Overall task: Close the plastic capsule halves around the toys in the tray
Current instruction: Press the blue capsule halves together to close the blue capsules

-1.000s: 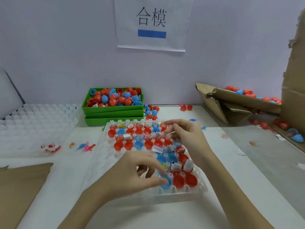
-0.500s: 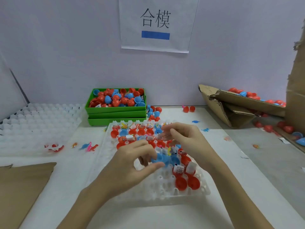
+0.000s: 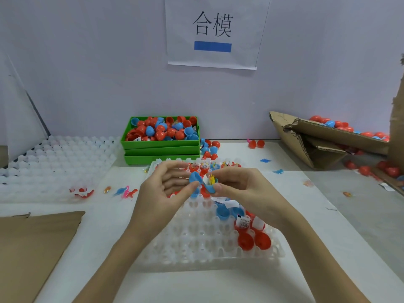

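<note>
A clear dimpled tray [image 3: 196, 243] lies in front of me, with red and blue capsule halves and small toys in its far and right cells. Above the tray's middle, my left hand [image 3: 166, 189] pinches an empty blue capsule half [image 3: 194, 177] between thumb and fingers. My right hand [image 3: 238, 186] pinches a second blue half [image 3: 210, 187] that holds a yellow toy and a paper slip. The two halves are close together, rims almost touching. Two red halves [image 3: 253, 241] sit at the tray's near right corner.
A stack of green boxes [image 3: 160, 149] full of red and blue halves stands behind the tray. A second clear tray [image 3: 54, 162] lies at the left. Torn cardboard boxes [image 3: 323, 145] with capsules are at the right. Brown cardboard [image 3: 32, 248] covers the near left. Loose small toys [image 3: 126, 192] lie about.
My left hand lifted a blue half from the tray's near cells up to the middle. My right hand picked up a filled blue half and brought it to meet the other.
</note>
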### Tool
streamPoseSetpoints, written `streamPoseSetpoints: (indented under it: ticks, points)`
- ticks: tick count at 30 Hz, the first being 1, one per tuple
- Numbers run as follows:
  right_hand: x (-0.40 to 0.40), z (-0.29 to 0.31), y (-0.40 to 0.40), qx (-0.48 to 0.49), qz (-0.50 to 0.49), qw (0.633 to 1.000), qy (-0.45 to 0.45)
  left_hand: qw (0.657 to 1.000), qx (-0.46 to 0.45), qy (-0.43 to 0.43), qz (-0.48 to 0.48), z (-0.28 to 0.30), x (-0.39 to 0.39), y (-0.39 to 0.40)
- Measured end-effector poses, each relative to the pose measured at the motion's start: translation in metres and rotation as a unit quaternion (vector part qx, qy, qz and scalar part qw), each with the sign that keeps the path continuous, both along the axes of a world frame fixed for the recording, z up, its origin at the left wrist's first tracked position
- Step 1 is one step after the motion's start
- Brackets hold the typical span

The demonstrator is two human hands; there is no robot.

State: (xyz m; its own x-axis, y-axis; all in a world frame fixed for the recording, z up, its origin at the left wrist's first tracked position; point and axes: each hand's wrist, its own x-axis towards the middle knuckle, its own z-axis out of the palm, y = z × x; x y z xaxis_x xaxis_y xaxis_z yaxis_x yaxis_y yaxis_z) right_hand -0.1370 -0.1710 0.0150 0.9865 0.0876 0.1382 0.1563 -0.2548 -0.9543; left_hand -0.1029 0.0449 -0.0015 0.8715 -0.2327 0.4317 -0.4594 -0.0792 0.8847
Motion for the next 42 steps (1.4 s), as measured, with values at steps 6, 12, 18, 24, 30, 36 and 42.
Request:
streamPoseSetpoints:
  ticks: [6,12,18,24,30,36,42]
  points:
    - [-0.005,-0.003,0.008,-0.082,-0.011,0.993,-0.082,1.000,0.018,0.006,-0.023,-0.001,-0.002,-0.003]
    - [-0.005,-0.007,0.021,-0.138,-0.050,0.975,-0.167,1.000,-0.018,0.003,-0.015,-0.002,-0.004,-0.006]
    - [-0.005,-0.008,0.031,-0.167,-0.076,0.950,-0.251,0.998,-0.055,0.021,-0.025,-0.001,-0.004,-0.006]
    - [-0.006,-0.004,0.026,-0.099,-0.055,0.969,-0.219,0.997,-0.057,0.021,-0.053,0.000,-0.005,-0.005]
    - [-0.006,-0.004,0.026,-0.098,-0.036,0.974,-0.203,0.996,-0.055,0.025,-0.071,0.003,-0.008,-0.005]
    - [-0.007,-0.002,0.029,-0.104,-0.059,0.967,-0.223,0.997,-0.054,0.028,-0.048,0.000,-0.006,-0.006]
    - [-0.010,-0.001,0.034,-0.060,-0.073,0.964,-0.249,0.991,-0.108,0.045,-0.070,0.002,-0.007,-0.006]
